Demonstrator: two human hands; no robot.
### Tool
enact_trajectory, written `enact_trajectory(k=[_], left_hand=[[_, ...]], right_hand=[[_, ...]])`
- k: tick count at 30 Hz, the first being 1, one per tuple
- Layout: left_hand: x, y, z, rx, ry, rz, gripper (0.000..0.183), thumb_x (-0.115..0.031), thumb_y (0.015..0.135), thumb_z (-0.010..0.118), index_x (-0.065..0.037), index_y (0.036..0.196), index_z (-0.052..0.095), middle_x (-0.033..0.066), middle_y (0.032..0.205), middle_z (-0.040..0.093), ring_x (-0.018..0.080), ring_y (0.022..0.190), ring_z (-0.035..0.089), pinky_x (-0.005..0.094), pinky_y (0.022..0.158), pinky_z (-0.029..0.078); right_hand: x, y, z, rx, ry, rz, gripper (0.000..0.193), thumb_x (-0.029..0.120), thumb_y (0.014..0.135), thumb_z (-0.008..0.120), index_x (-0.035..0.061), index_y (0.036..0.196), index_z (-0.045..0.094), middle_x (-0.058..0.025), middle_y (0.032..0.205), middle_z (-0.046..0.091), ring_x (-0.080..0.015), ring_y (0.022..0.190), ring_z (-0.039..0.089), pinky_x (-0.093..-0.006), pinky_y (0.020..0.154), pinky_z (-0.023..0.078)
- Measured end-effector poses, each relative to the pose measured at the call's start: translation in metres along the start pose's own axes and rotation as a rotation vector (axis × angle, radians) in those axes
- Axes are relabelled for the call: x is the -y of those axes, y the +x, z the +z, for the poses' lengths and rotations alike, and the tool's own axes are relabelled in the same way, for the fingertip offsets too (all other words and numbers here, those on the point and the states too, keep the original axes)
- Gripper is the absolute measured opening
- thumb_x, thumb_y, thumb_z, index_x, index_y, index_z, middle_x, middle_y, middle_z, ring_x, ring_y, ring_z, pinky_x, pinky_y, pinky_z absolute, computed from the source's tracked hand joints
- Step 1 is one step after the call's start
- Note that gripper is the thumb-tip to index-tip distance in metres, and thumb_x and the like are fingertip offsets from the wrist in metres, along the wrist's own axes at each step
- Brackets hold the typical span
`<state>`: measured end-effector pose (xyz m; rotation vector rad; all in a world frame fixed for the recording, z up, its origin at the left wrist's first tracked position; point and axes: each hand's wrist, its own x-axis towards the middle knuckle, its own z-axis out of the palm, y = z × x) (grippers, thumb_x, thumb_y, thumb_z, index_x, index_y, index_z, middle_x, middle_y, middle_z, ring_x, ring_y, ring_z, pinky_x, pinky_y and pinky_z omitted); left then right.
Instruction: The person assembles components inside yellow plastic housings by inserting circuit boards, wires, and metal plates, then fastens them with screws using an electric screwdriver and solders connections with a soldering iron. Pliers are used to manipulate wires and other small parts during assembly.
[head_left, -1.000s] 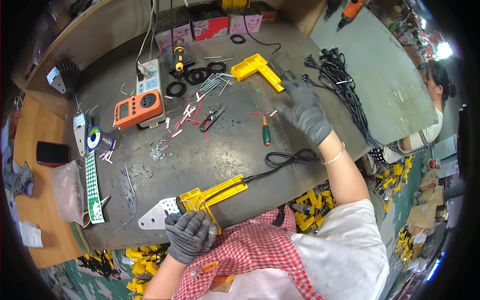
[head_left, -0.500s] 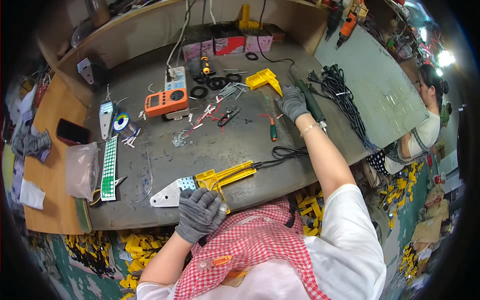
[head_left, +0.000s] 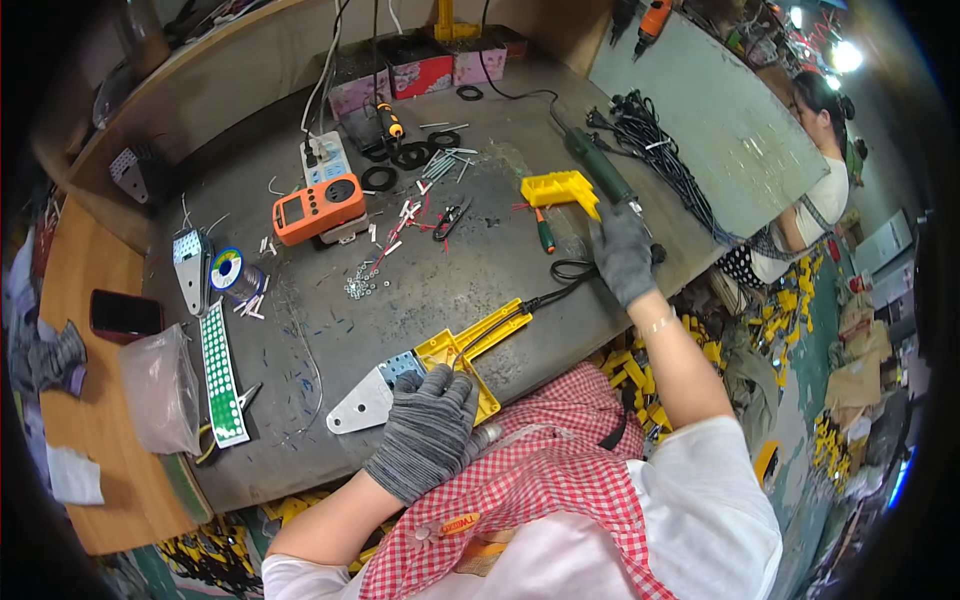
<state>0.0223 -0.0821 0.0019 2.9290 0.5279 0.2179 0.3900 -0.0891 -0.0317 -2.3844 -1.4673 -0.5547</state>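
Note:
My gloved left hand [head_left: 425,430] is closed over a yellow plastic housing [head_left: 487,338] at the near edge of the table, its fingers at the wires inside. A flat metal plate with a rounded tip [head_left: 362,402] sticks out of the housing's left end, and a black cable [head_left: 570,275] leaves the other end. My gloved right hand [head_left: 625,258] pinches the right end of a second yellow plastic housing piece [head_left: 558,188], lifted near a green-handled screwdriver [head_left: 544,232]. A dark green electric screwdriver [head_left: 600,165] lies just beyond it.
An orange meter [head_left: 318,210], a power strip [head_left: 325,158], a solder spool [head_left: 235,272], loose nuts [head_left: 362,284] and long screws [head_left: 448,165] lie on the table. Black cables [head_left: 665,150] bundle at the right. A co-worker [head_left: 822,165] sits beyond a grey board [head_left: 715,120].
My right hand has drawn the yellow housing piece toward me and to the right, over the screwdriver. My left hand stays on the wired housing. The whole view has shifted and turned slightly.

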Motion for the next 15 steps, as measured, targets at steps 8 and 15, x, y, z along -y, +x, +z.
enact_trajectory(k=[8,15], left_hand=[[0.017,0.026,-0.037,0.234,0.014,0.315,0.063,-0.055,0.085,0.058,0.002,0.112,0.064,0.0163,0.11,0.061,0.0352,0.106,0.055,0.0475,0.087,0.044],[0.026,0.058,-0.031,0.411,0.142,0.398,0.056,-0.058,0.078,0.067,-0.012,0.111,0.07,0.0184,0.115,0.056,0.0353,0.11,0.05,0.0486,0.095,0.04]], right_hand=[[-0.023,-0.085,0.009,-0.152,0.117,0.198,0.033,0.019,0.089,0.061,0.0062,0.119,0.063,-0.0197,0.112,0.062,-0.0377,0.109,0.056,-0.0468,0.098,0.041],[-0.025,-0.096,-0.008,-0.091,-0.012,0.311,0.033,0.035,0.084,0.064,0.0084,0.102,0.07,-0.0154,0.094,0.063,-0.0343,0.097,0.059,-0.058,0.111,0.026]])
